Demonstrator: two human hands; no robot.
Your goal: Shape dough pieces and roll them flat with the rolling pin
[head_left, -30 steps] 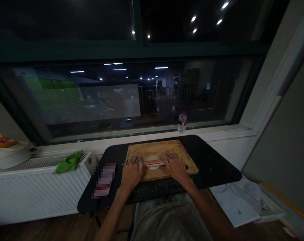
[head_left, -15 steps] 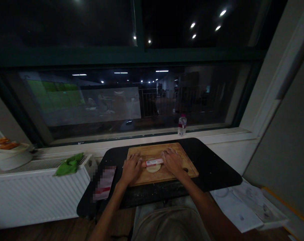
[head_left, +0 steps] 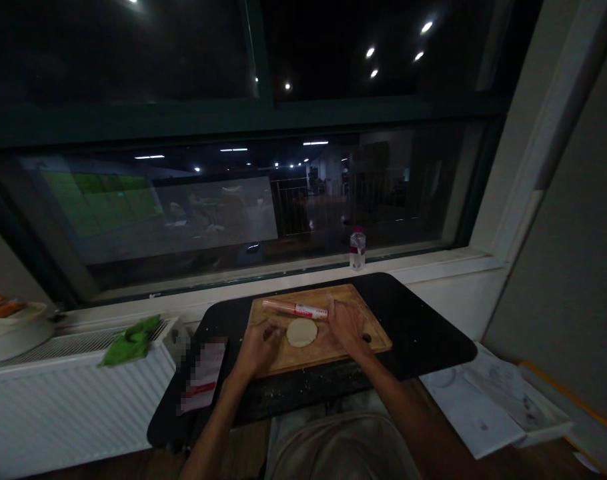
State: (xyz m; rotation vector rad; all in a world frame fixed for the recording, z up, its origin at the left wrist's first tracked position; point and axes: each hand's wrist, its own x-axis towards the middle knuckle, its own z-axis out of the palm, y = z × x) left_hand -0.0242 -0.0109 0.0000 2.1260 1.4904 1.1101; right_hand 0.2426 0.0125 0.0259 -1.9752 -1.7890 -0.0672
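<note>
A rolling pin (head_left: 283,307) with a red and white label lies across the far part of the wooden cutting board (head_left: 313,359). Its right end is under my right hand (head_left: 344,323), whose fingers wrap round it. Nearer to me, a round flat piece of dough (head_left: 302,332) rests on the board, apart from the pin. To the left of the dough is my left hand (head_left: 259,341), off the pin, with its fingers loosely bent and apart and nothing seen in them.
The board sits on a black table (head_left: 418,333). A phone (head_left: 203,373) lies at its left. Beyond, a bottle (head_left: 357,249) stands on the windowsill. A green cloth (head_left: 131,341) drapes over the radiator (head_left: 83,407); papers (head_left: 478,407) lie low on the right.
My left hand has let go of the pin and drawn back left of the dough. My right hand keeps its end; the pin's left end has swung away from me, uncovering the dough.
</note>
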